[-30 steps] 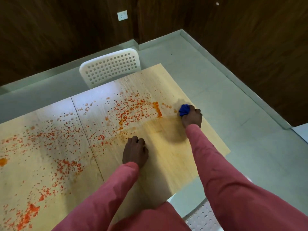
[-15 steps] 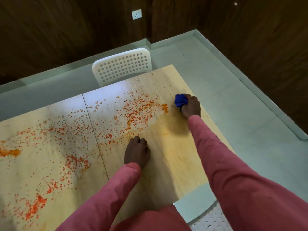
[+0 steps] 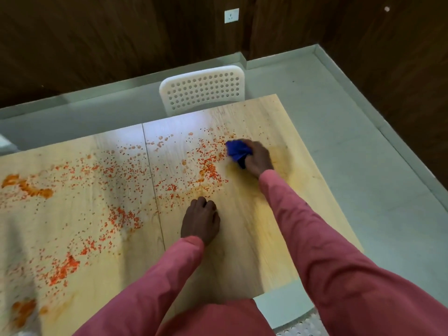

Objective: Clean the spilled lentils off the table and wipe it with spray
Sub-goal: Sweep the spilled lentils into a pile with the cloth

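Head view: small orange-red lentils (image 3: 116, 214) lie scattered over the pale wooden tabletop (image 3: 303, 180) from its left edge toward the far right corner, clumped in smeared patches by the left edge. The right hand (image 3: 257, 159) has its grip closed round a crumpled blue cloth (image 3: 236, 149), pressed down at the spill's right fringe. The left hand (image 3: 200, 221) rests near the front edge, fingers curled, holding nothing.

A pale wooden table (image 3: 254, 251) carried everything, a thin seam (image 3: 152, 175) running front to back across its top. Orange lentils (image 3: 116, 214) lay scattered over most of the wood, thickest in clumps near the left edge and front left. A crumpled blue cloth (image 3: 236, 149) sat on the far right part, touching the edge of the scatter. Right of the cloth the wood showed faint yellowish smears (image 3: 281, 154)
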